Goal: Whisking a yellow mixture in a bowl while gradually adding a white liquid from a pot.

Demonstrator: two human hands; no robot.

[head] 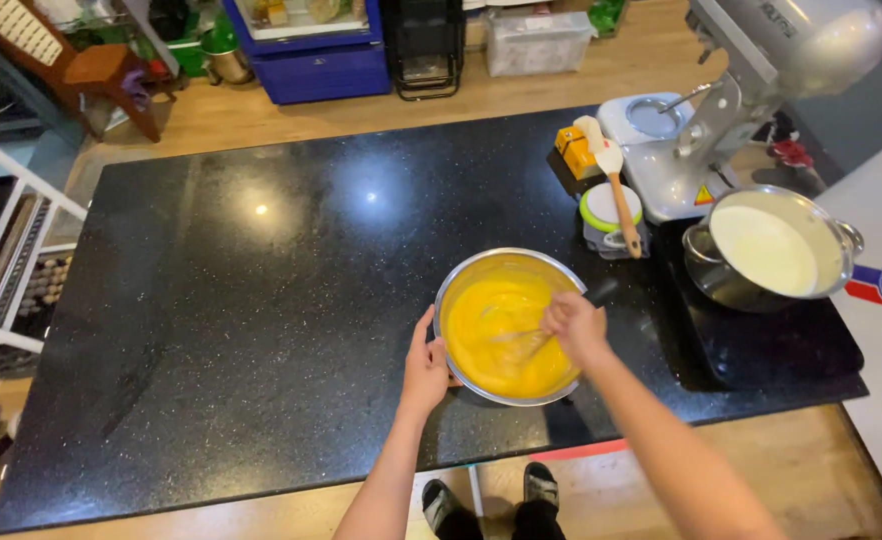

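A steel bowl [458, 275] of yellow-orange batter [496, 330] sits on the black stone counter [241, 320] near its front edge. My left hand [425, 368] grips the bowl's left rim. Over the right side of the bowl, my right hand [574, 325] is closed on a whisk [523, 342] whose wires dip into the batter.
A steel pot [776, 250] of white liquid stands on a dark cooktop at the right. Behind it is a stand mixer [751, 90]. A spatula [616, 195] lies over a lidded jar [609, 215], next to a small yellow box [573, 150]. A white rack [11, 250] is at the left.
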